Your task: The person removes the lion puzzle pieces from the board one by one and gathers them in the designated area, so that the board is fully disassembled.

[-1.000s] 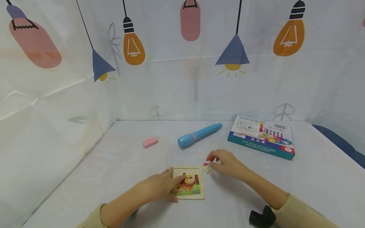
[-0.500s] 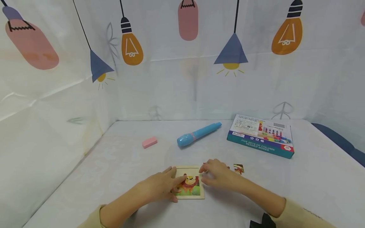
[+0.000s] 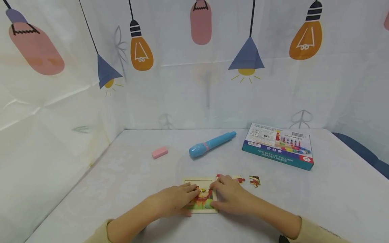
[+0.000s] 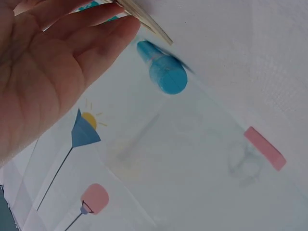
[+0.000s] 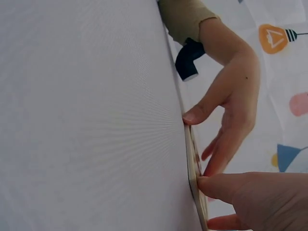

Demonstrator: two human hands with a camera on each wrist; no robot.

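Head view: wooden puzzle frame (image 3: 203, 182) flat on white table (image 3: 121, 189). Left hand (image 3: 174, 201): extended fingers across the left part of the frame. Right hand (image 3: 233, 196): thumb and fingertips against the right edge; grip or mere contact not discernible. Three loose puzzle pieces (image 3: 240, 180) just beyond the right hand, leftmost partly hidden.

We log one square, pale-wood puzzle tray (image 3: 203, 182) lying flat, its lower part filled with a cartoon animal on green, its upper strip bare, with three loose pieces, a half-hidden red-marked one (image 3: 218, 175), a red one (image 3: 239, 180) and a darker multicoloured one (image 3: 254, 181), rowed off its far right corner.
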